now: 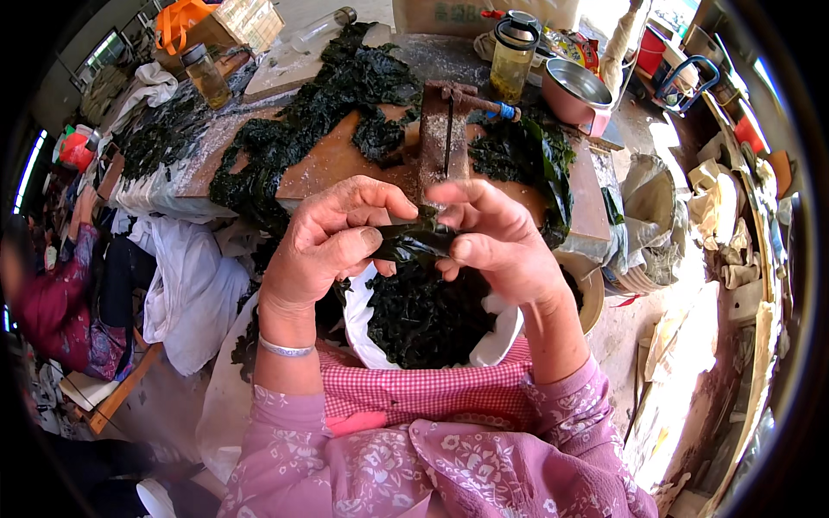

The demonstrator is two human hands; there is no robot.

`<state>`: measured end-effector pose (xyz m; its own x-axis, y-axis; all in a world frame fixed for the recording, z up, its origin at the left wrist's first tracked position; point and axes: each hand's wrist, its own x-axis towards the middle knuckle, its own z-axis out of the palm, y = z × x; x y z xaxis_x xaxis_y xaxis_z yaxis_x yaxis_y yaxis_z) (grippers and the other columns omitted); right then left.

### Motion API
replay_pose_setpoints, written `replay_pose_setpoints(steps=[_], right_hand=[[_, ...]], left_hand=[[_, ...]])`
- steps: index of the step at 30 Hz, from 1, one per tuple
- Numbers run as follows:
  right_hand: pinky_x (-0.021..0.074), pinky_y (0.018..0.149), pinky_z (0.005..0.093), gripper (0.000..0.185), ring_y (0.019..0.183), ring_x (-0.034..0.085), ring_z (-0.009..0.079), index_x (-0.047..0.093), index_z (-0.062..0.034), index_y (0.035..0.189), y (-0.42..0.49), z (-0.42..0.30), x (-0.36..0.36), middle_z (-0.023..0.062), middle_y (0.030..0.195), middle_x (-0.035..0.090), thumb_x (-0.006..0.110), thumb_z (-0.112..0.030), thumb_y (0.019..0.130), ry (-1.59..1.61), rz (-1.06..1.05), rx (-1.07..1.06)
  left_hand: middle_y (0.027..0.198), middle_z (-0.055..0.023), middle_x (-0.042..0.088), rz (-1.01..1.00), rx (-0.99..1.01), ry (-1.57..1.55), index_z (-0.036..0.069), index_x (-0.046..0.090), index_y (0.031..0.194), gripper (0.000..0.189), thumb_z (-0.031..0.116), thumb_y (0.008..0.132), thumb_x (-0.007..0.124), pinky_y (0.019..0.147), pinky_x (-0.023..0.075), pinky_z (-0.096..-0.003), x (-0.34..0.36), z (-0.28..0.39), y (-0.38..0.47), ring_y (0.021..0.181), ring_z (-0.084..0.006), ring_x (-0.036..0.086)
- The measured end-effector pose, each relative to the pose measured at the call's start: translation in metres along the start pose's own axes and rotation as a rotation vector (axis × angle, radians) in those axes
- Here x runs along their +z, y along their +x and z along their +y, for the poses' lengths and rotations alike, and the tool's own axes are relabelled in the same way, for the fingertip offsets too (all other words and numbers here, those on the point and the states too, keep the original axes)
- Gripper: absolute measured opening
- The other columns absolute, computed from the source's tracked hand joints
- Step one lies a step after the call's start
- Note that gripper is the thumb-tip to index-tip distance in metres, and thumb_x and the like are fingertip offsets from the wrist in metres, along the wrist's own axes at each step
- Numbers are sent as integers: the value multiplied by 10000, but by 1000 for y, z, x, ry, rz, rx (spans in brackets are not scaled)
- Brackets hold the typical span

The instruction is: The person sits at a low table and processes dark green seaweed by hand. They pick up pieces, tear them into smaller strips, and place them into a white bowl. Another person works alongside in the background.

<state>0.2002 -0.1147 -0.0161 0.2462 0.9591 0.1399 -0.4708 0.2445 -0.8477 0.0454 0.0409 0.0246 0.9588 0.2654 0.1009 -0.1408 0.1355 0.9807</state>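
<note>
Between my two hands is a dark green, glossy strip of seaweed [414, 242], held above a white-lined container [359, 317] full of cut seaweed [424, 317]. My left hand [346, 233], with a bracelet at the wrist, pinches the strip's left end between thumb and fingers. At the strip's right end, my right hand [495, 236] has its thumb and curled fingers around it; the fingertips are slightly blurred. Just beyond my hands stands a rusty metal fixture [435, 139] with a slot and a side rod wrapped in blue. Long seaweed sheets [317, 110] lie on the table to its left, more seaweed [524, 155] to its right.
A jar of yellowish liquid [511, 58] and a pink pot [576, 94] stand at the table's back right. Another jar [206, 78] is at the back left. A white cloth [191, 285] hangs at left, near a seated person [71, 298]. A lined bucket [651, 220] stands at right.
</note>
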Motion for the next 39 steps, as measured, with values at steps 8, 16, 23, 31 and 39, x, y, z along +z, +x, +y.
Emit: replay_pose_setpoints(steps=[8,16,23,31,39], right_hand=[[430,762,239,218,844,488,77,585,-18,914,3,-3,-18,-4,896,522,686,25,726,-859,-266,-300],[509,751,268,441,858,621,166,503,-24,1120,-1,-2,3,111,1036,592,723,-65,740,102,-146,125],[439,743,218,218,834,527,64,605,-17,959,2,6,-15,-15,926,588,683,16,759,-613,92,-143],[447,654,232,244,772,530,105,602,-24,908,-2,-11,-5,15,826,554,651,111,711,-1039,333,-354],[510,674,245,76,819,597,125,584,-8,894,-7,-6,-6,45,933,596,539,38,854,-407,243,-154]], left_hand=[[795,-33,592,-27,3,134,-32,582,958,268,-53,714,474,536,471,-171,2,-10,4,658,-49,560],[777,27,552,-87,-55,173,7,553,999,199,-29,803,537,583,449,-179,-6,-9,3,638,-30,513],[711,42,516,-43,-86,252,-1,551,1019,195,1,829,509,567,426,-164,-7,-13,6,617,-20,488],[694,44,524,19,-131,285,-11,614,988,213,175,884,600,498,387,-168,-11,-17,11,568,-23,475],[695,42,564,52,-131,234,-18,654,934,149,82,824,660,499,386,-161,-16,-24,11,567,-12,474]])
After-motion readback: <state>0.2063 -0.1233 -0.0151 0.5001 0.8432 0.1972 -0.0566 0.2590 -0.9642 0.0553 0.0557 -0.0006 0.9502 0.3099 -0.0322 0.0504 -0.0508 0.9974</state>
